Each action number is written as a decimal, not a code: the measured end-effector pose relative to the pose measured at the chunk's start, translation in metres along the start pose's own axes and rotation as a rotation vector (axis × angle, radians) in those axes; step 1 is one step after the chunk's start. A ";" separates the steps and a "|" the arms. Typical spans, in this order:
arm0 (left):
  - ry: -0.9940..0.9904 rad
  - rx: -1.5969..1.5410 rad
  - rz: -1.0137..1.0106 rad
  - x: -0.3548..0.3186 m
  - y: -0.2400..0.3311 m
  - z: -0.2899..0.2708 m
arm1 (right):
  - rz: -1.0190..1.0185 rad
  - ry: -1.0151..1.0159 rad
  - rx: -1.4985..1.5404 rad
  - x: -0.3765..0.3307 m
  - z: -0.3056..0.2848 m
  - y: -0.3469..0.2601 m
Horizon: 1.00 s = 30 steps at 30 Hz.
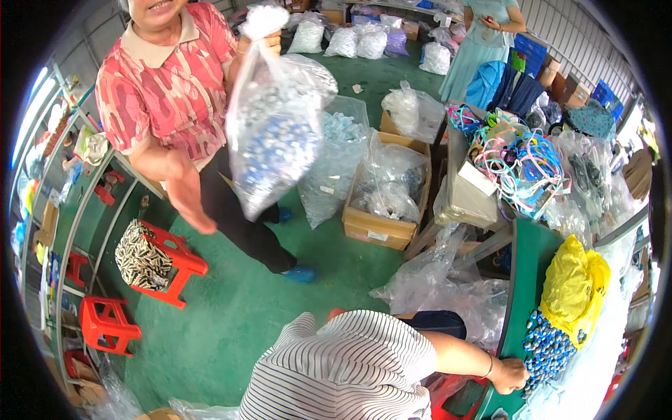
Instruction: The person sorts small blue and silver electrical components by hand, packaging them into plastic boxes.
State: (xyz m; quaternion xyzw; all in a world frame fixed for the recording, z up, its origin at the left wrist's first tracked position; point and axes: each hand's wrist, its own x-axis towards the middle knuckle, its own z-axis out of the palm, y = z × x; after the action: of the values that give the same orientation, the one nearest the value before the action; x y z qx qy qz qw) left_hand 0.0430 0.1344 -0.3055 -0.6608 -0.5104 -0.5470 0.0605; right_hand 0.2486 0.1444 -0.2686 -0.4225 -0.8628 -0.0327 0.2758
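My right hand (509,376) rests at the edge of the green tabletop (514,301), its fingers curled closed. Whatever is inside it, if anything, is hidden. Right beside it lies a pile of small shiny blue and silver pieces (548,353). A crumpled yellow plastic bag (577,283) sits at the far end of that pile. My left hand is out of sight behind my striped shirt. In front of me to the left, a person in a red patterned shirt holds up a clear plastic bag (273,150) of blue and silver pieces by its gathered top.
Open cardboard boxes (378,229) with plastic bags stand ahead. Colourful bands (514,157) heap on a table at the right. Red stools (108,325) stand on the left, one bearing a patterned bundle (143,255). Loose plastic sheeting (448,280) lies by my table. Another person stands far back.
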 end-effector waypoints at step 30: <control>0.012 0.019 -0.021 -0.003 0.002 -0.003 | -0.001 0.110 -0.008 -0.003 -0.018 -0.034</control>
State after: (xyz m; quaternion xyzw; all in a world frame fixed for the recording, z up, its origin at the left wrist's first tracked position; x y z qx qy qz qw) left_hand 0.0431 0.1296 -0.3056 -0.6517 -0.5220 -0.5465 0.0641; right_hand 0.2324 0.1152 -0.2491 -0.4206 -0.8464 -0.0595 0.3212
